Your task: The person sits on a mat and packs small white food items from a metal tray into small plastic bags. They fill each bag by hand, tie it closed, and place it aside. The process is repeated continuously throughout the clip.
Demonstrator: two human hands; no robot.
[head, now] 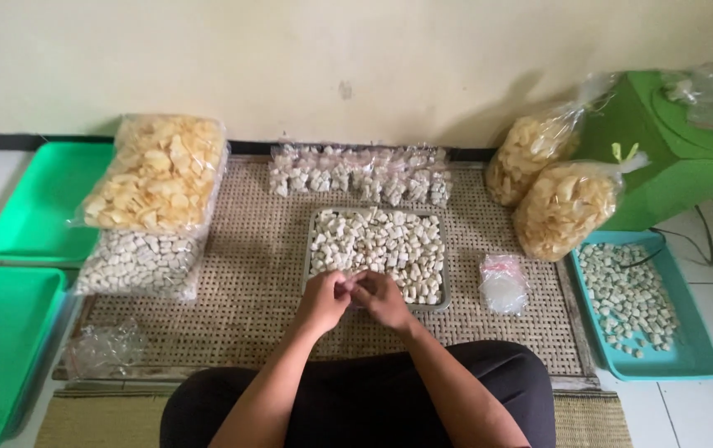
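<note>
I see my left hand [321, 300] and right hand [384, 299] meeting low in the centre of the frame, at the near edge of a shallow rectangular metal tray [441, 292] filled with small white chunks [381, 241]. The fingers of both hands are curled in and pressed together fingertip to fingertip; whether they pinch a piece I cannot tell.

The tray lies on a woven rattan mat [257, 274] spread over a pale tiled floor [705, 406], which runs up to a cream wall [290, 58] across the top. Above the tray lies a row of small clear packets of white chunks [356, 176]. At upper left, a clear bag of yellow crackers [161, 170] rests on a bag of white pieces [136, 264], beside two green plastic trays [37, 199]. At right stand two more cracker bags [564, 207], a teal tray of white pieces [688, 357] and a green box-shaped machine [671, 166].
</note>
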